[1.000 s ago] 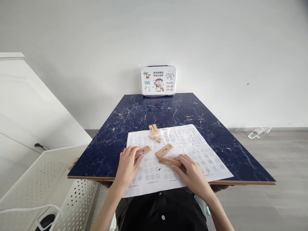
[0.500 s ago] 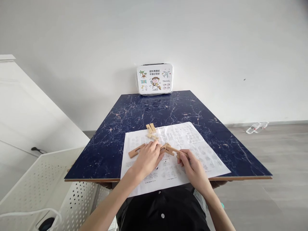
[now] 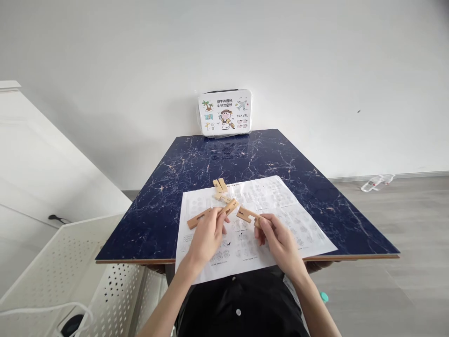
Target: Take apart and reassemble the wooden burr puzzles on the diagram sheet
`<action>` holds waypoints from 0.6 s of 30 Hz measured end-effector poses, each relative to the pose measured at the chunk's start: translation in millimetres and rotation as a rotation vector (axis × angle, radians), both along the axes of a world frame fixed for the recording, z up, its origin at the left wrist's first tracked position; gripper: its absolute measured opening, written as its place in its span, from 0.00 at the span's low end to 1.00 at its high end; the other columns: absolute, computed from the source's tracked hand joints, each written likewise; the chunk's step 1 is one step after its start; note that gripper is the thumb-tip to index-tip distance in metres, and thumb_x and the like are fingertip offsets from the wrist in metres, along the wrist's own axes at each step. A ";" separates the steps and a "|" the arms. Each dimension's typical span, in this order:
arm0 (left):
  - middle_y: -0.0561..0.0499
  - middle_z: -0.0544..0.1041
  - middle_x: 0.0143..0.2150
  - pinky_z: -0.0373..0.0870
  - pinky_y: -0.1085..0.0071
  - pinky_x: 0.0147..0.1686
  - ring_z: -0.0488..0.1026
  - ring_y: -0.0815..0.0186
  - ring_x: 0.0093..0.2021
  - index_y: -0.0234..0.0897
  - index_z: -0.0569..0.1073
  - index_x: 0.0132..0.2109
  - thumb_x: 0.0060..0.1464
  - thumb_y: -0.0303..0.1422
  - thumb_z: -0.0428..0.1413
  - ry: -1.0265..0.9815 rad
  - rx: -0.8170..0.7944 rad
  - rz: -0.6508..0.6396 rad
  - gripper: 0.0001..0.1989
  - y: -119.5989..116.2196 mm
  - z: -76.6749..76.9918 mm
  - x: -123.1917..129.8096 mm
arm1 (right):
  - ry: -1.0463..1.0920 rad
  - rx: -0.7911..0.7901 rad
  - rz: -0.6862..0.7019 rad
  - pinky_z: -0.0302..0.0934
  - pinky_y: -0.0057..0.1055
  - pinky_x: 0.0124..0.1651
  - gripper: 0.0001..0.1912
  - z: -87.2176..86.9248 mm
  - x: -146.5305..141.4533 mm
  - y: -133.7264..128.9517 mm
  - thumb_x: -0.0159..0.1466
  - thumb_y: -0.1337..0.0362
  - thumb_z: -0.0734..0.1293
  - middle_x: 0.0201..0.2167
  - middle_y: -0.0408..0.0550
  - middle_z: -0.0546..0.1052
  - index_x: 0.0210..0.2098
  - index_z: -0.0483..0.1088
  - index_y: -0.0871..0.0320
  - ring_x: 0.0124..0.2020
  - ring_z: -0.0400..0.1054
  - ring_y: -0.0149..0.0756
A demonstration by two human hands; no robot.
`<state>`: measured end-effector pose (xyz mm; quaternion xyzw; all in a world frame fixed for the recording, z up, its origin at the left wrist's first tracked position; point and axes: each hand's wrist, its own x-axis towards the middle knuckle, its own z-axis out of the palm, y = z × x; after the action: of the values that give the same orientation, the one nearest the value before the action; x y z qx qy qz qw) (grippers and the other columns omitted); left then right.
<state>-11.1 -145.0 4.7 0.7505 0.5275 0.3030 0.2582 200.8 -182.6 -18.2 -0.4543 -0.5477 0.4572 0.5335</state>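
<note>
Pinched in my left hand (image 3: 209,234) is a slotted wooden puzzle piece (image 3: 230,205), tilted up to the right. My right hand (image 3: 278,238) grips one end of a notched wooden puzzle piece (image 3: 248,215), whose marked end points left. The two held pieces are close together but apart. On the instruction sheet (image 3: 266,252), another slotted wooden piece (image 3: 197,219) lies just left of my left hand and is partly covered by it. Beyond the hands, a small pale wooden piece (image 3: 220,197) and a grooved wooden block (image 3: 220,185) rest near the sheet's far edge.
The sheet lies on a dark blue marbled table (image 3: 154,210), overhanging its front edge. A white printed case (image 3: 225,113) stands against the wall at the back. A white perforated basket (image 3: 115,290) is at the left, and clear plastic bottles (image 3: 377,183) lie on the floor at right.
My left hand has shifted slightly left with its piece, which has come away from the piece in my right hand. The right hand has barely moved.
</note>
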 end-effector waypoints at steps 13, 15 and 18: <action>0.46 0.81 0.48 0.75 0.60 0.56 0.79 0.57 0.50 0.40 0.68 0.67 0.74 0.48 0.50 -0.477 -0.203 0.127 0.24 -22.4 -14.4 -18.9 | 0.053 -0.021 0.054 0.62 0.33 0.32 0.19 0.1 -48.2 5.2 0.77 0.47 0.59 0.30 0.44 0.74 0.47 0.70 0.55 0.27 0.66 0.34; 0.45 0.80 0.53 0.74 0.59 0.59 0.79 0.56 0.54 0.41 0.67 0.68 0.73 0.48 0.51 -0.480 -0.212 0.115 0.24 -23.5 -15.8 -19.1 | 0.036 -0.016 0.057 0.61 0.33 0.32 0.18 -1.4 -48.0 4.8 0.77 0.47 0.59 0.30 0.44 0.74 0.48 0.70 0.55 0.27 0.67 0.35; 0.44 0.79 0.59 0.74 0.57 0.61 0.79 0.54 0.58 0.43 0.66 0.69 0.73 0.47 0.51 -0.479 -0.217 0.094 0.24 -24.7 -17.0 -18.7 | -0.027 -0.003 0.054 0.62 0.33 0.33 0.18 -3.1 -48.0 3.3 0.78 0.48 0.58 0.30 0.44 0.74 0.47 0.70 0.55 0.28 0.67 0.36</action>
<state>-29.8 -169.7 -12.3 0.6000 0.5152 0.4252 0.4403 152.8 -179.3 -21.2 -0.4463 -0.5662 0.4661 0.5128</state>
